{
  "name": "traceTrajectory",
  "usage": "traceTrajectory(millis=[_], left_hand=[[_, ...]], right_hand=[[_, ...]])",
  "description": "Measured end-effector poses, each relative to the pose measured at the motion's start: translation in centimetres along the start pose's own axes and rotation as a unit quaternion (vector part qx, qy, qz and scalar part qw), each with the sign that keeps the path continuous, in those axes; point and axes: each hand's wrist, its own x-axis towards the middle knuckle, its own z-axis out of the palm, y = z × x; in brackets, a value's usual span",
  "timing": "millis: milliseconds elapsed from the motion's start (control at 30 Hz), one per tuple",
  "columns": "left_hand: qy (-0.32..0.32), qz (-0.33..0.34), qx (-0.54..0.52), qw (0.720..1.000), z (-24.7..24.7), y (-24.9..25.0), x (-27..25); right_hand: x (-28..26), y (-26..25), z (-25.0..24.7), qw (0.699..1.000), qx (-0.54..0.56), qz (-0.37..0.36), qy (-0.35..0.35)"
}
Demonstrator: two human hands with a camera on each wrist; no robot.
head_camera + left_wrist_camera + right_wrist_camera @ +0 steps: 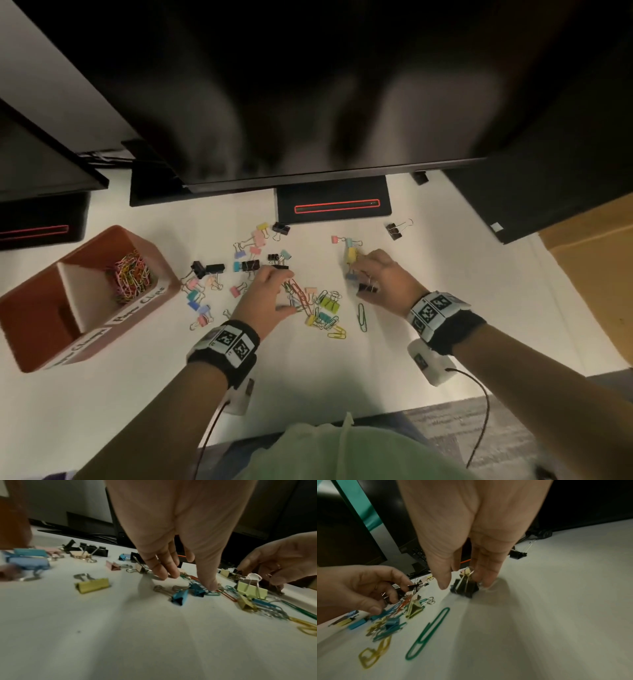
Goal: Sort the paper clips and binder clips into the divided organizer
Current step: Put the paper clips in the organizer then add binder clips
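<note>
A white table point(308, 377) carries everything. At its left stands an orange divided organizer point(41, 308), one compartment holding coloured paper clips point(132, 275). Scattered across the middle lie pastel and black binder clips point(212, 269) mixed with loose paper clips point(337, 332); a green paper clip point(361, 317) lies alone nearer the right. One black binder clip point(394, 230) sits apart, far right. Black monitor bases point(334, 202) rest along the far edge.

Colourful binder clips point(329, 303) scattered on table, paper clips point(132, 275) heaped in organizer point(41, 325)
</note>
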Motion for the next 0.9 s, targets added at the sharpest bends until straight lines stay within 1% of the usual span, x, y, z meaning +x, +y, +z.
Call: traceTrajectory(millis=[67, 100, 133, 200, 233, 267, 333, 433, 533, 600, 733, 800, 833, 900], left_hand=[[0.018, -0.018, 0.001, 1.000, -0.1, -0.4, -0.2], [0.027, -0.027, 0.006, 0.999, -0.1, -0.5, -0.3], [0.035, -0.034, 0.014, 0.999, -0.1, -0.5, -0.4], [0.048, -0.044, 0.037, 0.997, 0.2, -0.4, -0.5], [0.054, -0.048, 0.050, 0.996, 0.5, -0.3, -0.5], [0.061, -0.053, 0.061, 0.995, 0.7, -0.1, -0.5], [0.075, -0.067, 0.065, 0.993, 1.3, 0.6, -0.3], [0.080, -0.089, 0.034, 0.992, 1.9, 1.6, 0.1], [0.074, -0.111, -0.041, 0.990, 2.1, 1.9, 0.4], [0.079, -0.116, -0.070, 0.988, 2.1, 1.6, 0.3], [0.100, -0.102, -0.073, 0.987, 1.5, 0.9, -0.3], [0.095, -0.114, -0.065, 0.987, 1.3, 0.9, -0.6], [0.089, -0.122, -0.058, 0.987, 1.4, 0.9, -0.6], [0.078, -0.130, -0.036, 0.988, 1.8, 1.2, -0.5]], right_hand=[[-0.5, 0.3, -0.3, 0.999, -0.030, -0.012, 0.029], [-0.8, 0.3, -0.4, 0.998, -0.041, -0.025, 0.029], [-1.2, 0.2, -0.4, 0.998, -0.049, -0.038, 0.009], [-2.0, 0.3, 0.3, 0.994, -0.071, -0.051, -0.063], [-2.3, 0.3, 0.8, 0.991, -0.089, -0.045, -0.095], [-2.5, 0.3, 1.3, 0.988, -0.103, -0.034, -0.112], [-2.8, 0.4, 2.2, 0.990, -0.096, -0.014, -0.102], [-2.6, 0.2, 2.9, 0.994, -0.067, -0.011, -0.080], [-2.3, -0.3, 2.9, 0.994, -0.034, -0.006, -0.099], [-1.9, -0.7, 2.5, 0.994, -0.016, -0.005, -0.108], [0.0, -1.9, 1.3, 0.994, -0.028, -0.069, -0.082], [1.2, -3.2, 0.9, 0.993, -0.010, -0.099, -0.065], [2.0, -3.9, 0.8, 0.992, -0.008, -0.111, -0.065], [3.4, -5.1, 0.9, 0.988, -0.028, -0.119, -0.091]])
